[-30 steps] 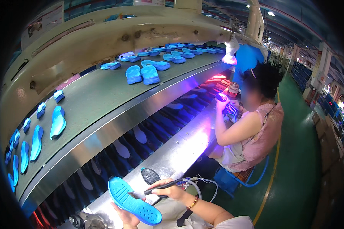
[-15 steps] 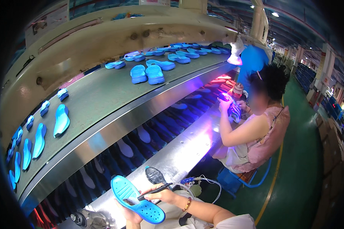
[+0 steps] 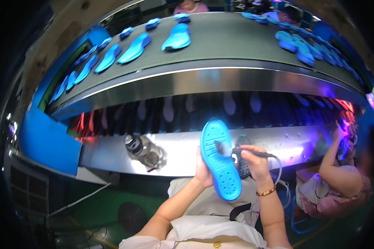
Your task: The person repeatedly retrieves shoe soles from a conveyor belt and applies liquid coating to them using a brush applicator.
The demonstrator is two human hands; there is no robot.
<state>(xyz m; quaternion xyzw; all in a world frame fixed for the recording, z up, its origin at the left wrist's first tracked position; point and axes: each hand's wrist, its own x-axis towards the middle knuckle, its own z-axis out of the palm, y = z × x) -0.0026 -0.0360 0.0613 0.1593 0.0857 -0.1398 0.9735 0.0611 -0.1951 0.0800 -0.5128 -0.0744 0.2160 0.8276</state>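
Note:
A bright blue shoe sole (image 3: 215, 159) with small holes and slots stands tilted in front of my lap. My left hand (image 3: 201, 172) grips it by its left edge, the fingers partly hidden behind it. Between the fingers of my right hand (image 3: 257, 165) is a brush (image 3: 253, 153) with a slim black handle and a pale hose at its rear end. The brush's tip is over the middle of the sole, where a whitish wet-looking patch shows; touching or just above it I cannot tell. Partly hidden behind my right hand, a dark patterned sole (image 3: 243, 167) lies on the metal ledge.
A clear bottle with a black lid (image 3: 144, 152) stands on the metal ledge (image 3: 180, 157). Behind it, a lower rack (image 3: 195, 108) holds several soles. Blue soles (image 3: 135, 48) lie on the green conveyor belt (image 3: 220, 43). A co-worker (image 3: 340, 180) sits at the right.
My view has swung left, so the co-worker now sits at the far right edge. The sole is more upright, still in my left hand, and the brush tip is higher on it.

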